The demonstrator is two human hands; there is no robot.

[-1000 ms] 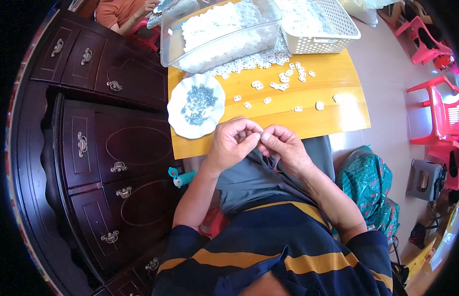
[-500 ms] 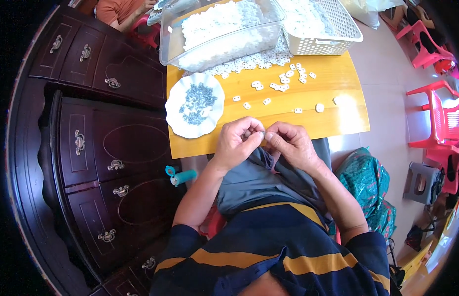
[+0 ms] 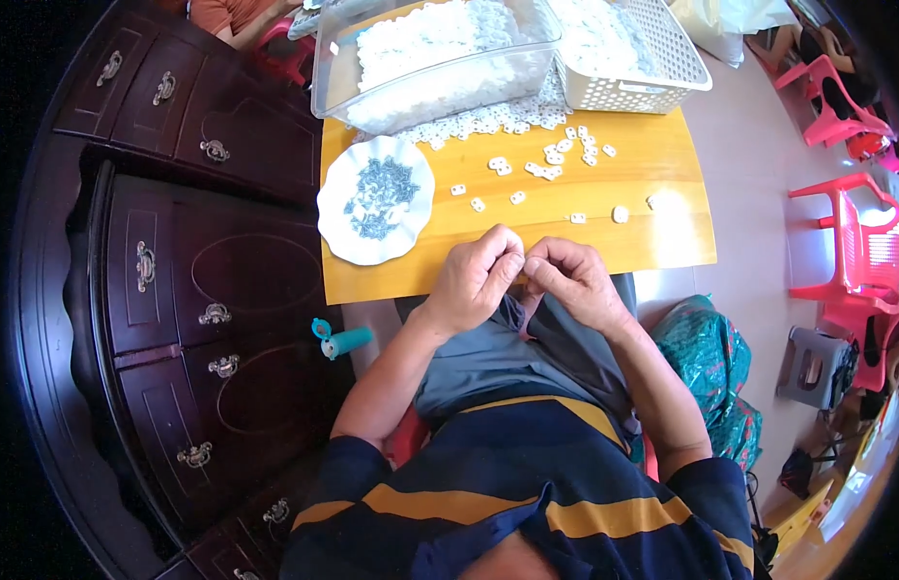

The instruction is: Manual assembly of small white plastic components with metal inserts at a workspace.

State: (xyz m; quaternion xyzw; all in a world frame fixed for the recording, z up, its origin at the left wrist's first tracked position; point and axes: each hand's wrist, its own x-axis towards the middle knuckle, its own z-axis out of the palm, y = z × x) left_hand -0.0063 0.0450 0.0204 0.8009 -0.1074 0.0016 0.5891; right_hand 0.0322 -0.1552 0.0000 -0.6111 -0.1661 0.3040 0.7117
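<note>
Close together above my lap, just off the table's near edge, my left hand [image 3: 478,277] and my right hand [image 3: 573,280] are both closed, thumbs pressed against fingers. Whatever lies in the two pinches is too small or too hidden to make out. Left of them on the yellow wooden table [image 3: 449,237] stands a white scalloped plate [image 3: 337,230] with a heap of small dark, shiny pieces [image 3: 384,184] and a few white bits in it. Beyond my hands lie several small white two-hole pieces [image 3: 537,170], some singly, some bunched.
At the table's far side stand a clear plastic bin [image 3: 335,82] and a white perforated basket [image 3: 614,95], both full of white pieces. A dark wooden cabinet [image 3: 256,271] is at left, with a teal bottle [image 3: 348,342] beside it. Right are a green bag [image 3: 696,348] and red chairs [image 3: 836,242].
My left fingers have curled in more, and the dark speck seen between the fingertips earlier is hidden now. The whole view has shifted slightly; the table pieces stay put.
</note>
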